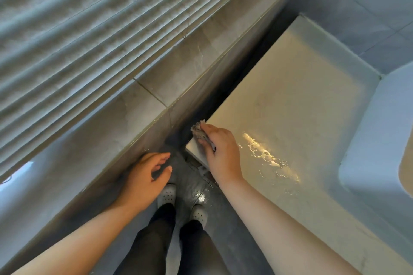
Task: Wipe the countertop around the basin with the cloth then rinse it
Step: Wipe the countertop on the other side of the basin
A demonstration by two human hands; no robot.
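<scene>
The right hand (220, 147) pinches a crumpled grey cloth (199, 132) against the corner of the smooth, pale countertop (297, 100). Water streaks glisten nearby. The left hand (146, 176) hangs loosely curled, holding nothing.

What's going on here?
A person is wiping the countertop. The right hand holds the cloth pressed on the counter's near corner, away from the basin. The left hand hangs open off the counter, holding nothing. Wet streaks glisten between the right hand and the basin.
</scene>
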